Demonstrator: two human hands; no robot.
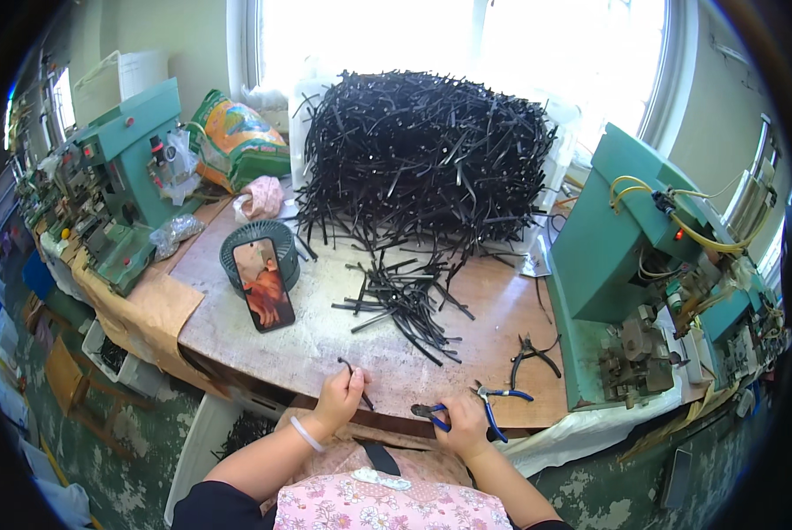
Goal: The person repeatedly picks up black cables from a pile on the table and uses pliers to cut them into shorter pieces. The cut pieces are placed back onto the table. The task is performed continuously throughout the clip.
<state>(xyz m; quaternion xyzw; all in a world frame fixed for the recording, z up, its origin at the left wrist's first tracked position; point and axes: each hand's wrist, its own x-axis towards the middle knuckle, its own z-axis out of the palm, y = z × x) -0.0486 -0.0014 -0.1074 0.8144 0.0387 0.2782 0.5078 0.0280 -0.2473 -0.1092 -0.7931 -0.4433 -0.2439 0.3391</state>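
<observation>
My left hand (340,396), with a white band at its wrist, pinches a short thin black strip (344,362) at the table's near edge; the strip's ends stick out above and below the fingers. My right hand (463,422) is closed around blue-handled cutting pliers (428,412), their jaws pointing left toward the strip but apart from it. A second pair of blue-handled pliers (499,405) lies just right of that hand. Black-handled pliers (535,355) rest farther right. Beyond my hands a loose pile of black strips (405,300) is spread on the table (325,349).
A tall heap of black strips (422,159) fills a clear bin at the back. A phone (264,284) leans on a green basket (283,243). Green machines (625,221) flank the table, another machine (135,132) being at left. A white bin (200,442) stands below the near edge.
</observation>
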